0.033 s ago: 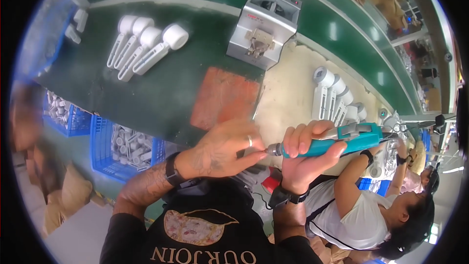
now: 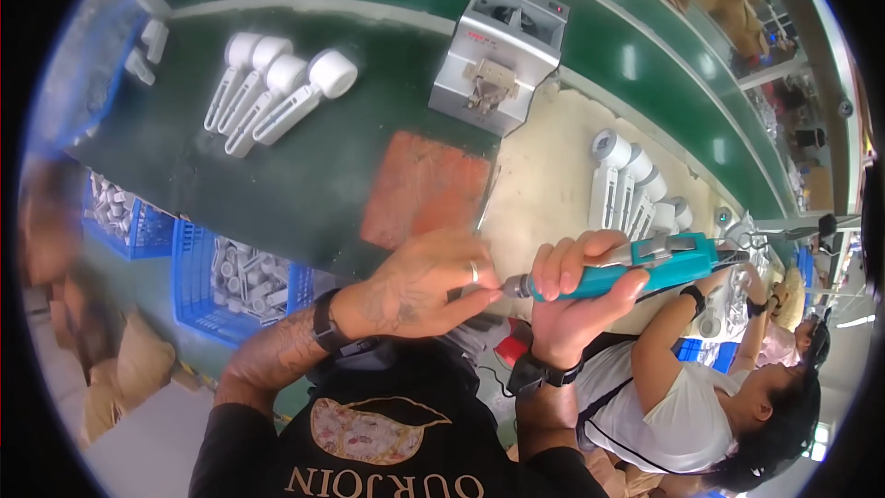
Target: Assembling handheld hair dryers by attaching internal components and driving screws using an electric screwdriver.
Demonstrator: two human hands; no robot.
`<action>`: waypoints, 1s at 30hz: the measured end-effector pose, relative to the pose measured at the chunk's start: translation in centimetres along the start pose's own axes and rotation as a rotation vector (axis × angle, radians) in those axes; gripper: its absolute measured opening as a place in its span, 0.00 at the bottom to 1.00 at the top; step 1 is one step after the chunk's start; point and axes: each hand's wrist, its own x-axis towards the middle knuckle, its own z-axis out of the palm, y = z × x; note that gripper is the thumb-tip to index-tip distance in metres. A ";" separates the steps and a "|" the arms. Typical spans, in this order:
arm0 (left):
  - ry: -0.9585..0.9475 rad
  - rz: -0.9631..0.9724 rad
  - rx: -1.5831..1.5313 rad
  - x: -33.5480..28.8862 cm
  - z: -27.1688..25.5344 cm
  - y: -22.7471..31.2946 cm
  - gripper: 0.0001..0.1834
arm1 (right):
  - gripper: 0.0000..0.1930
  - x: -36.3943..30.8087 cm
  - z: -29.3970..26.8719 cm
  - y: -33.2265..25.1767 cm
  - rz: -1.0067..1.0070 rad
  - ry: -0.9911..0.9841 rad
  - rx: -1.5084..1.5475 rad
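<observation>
A teal electric screwdriver (image 2: pixel 678 264) lies across my right hand (image 2: pixel 583 288), whose fingers are wrapped round its body near the dark chuck (image 2: pixel 518 287). The tool is held roughly level, its nose toward my left hand (image 2: pixel 426 284). My left thumb and forefinger are pinched together right at the nose's tip; what small thing they hold there is hidden by the fingers. Beyond my left hand, a worn orange-red mat (image 2: pixel 426 186) lies on the dark green work surface (image 2: pixel 304 184).
A silver machine (image 2: pixel 498 55) stands beyond the mat. White round-headed, long-handled parts lie in a left group (image 2: pixel 277 88) and a right group (image 2: pixel 627 180). A blue crate (image 2: pixel 198 286) of similar parts is at left. A co-worker (image 2: pixel 673 369) sits close on my right.
</observation>
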 end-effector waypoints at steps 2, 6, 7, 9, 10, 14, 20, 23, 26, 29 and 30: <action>-0.038 0.047 -0.040 0.2 0.0 0.0 0.05 | 0.34 -0.3 -0.5 -0.3 0.058 -0.052 -0.104; -0.084 0.023 -0.097 1.6 -0.3 -0.2 0.04 | 0.36 -1.0 -1.4 -0.2 0.046 -0.038 -0.198; -0.025 0.046 0.006 2.5 -0.9 -0.4 0.04 | 0.36 -1.1 -1.6 -0.3 0.036 -0.043 -0.193; 0.097 0.109 0.182 5.4 -2.6 -1.3 0.03 | 0.36 -1.4 -2.2 -0.4 0.013 -0.031 -0.257; 0.161 0.145 0.258 7.7 -4.0 -2.0 0.03 | 0.36 -1.5 -2.5 -0.7 0.014 -0.025 -0.258; 0.352 0.319 0.585 17.9 -9.1 -4.8 0.09 | 0.36 -2.5 -3.2 -2.0 -0.015 0.010 -0.275; 0.355 0.411 0.720 22.8 -0.7 -4.6 0.17 | 0.37 -4.1 -4.4 -3.4 -0.048 0.032 -0.310; 0.077 0.151 0.597 21.3 7.9 -7.2 0.24 | 0.37 -4.3 -3.9 -3.0 -0.022 0.035 -0.330; -0.021 -0.060 0.516 21.0 12.1 -8.6 0.27 | 0.37 -4.6 -3.9 -3.3 -0.019 0.014 -0.341; -0.054 -0.243 0.473 20.7 13.1 -9.5 0.26 | 0.37 -5.0 -4.2 -3.2 -0.037 0.014 -0.389; -0.045 -0.308 0.453 20.6 13.2 -9.7 0.24 | 0.37 -5.0 -4.4 -3.1 -0.031 0.014 -0.389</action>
